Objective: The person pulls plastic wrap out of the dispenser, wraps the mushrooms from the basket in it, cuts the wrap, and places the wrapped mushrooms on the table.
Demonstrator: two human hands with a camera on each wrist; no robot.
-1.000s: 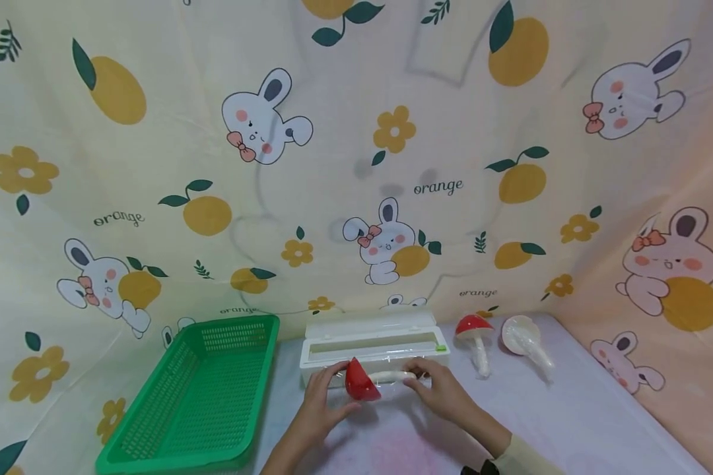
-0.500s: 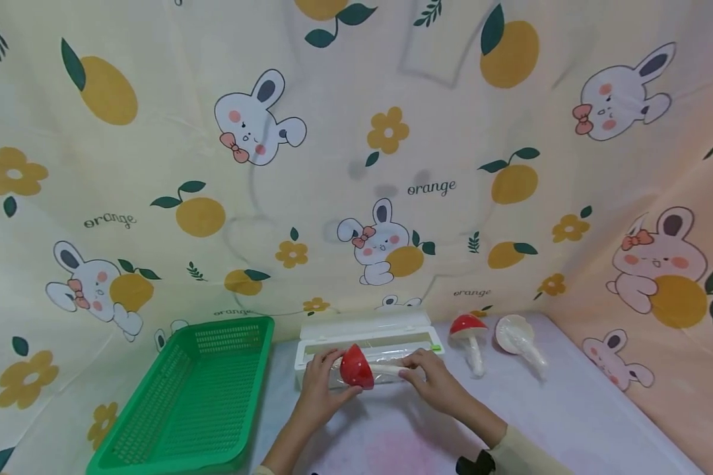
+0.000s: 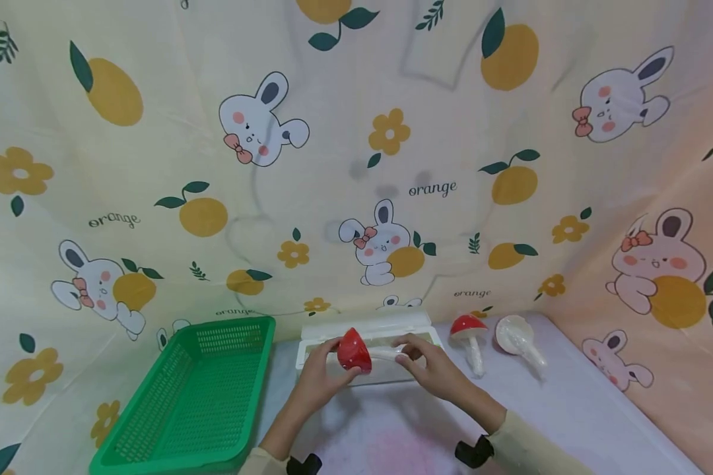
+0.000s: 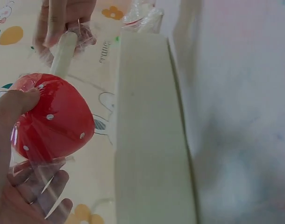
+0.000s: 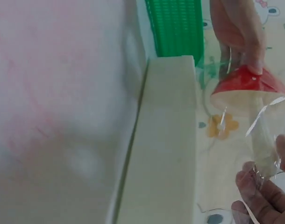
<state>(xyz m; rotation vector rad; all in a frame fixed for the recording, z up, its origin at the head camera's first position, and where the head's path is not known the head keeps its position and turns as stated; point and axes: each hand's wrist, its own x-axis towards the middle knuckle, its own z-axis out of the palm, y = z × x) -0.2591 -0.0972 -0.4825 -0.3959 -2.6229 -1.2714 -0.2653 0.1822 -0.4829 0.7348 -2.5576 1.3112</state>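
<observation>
A toy mushroom (image 3: 354, 351) with a glossy red cap and pale stem is held up before a white cling film box (image 3: 380, 375), its stem pointing right. Clear cling film (image 5: 268, 105) lies around it, creased over the cap and trailing at the stem. My left hand (image 3: 319, 377) holds the cap; in the left wrist view the thumb presses on the red surface and the fingers (image 4: 44, 184) show through film below. With the fingertips of my right hand (image 3: 432, 366) I pinch the film-covered end of the stem (image 4: 64, 55).
A green basket (image 3: 258, 396) stands to the left of the box. Two more mushrooms lie on the right of the table, one red-capped (image 3: 468, 326) and one showing its pale underside (image 3: 513, 335). A printed cloth (image 3: 309, 198) hangs behind.
Both hands have lifted the mushroom from low in front of the box to higher, where it overlaps the box's opening in the head view. The film has come up with it.
</observation>
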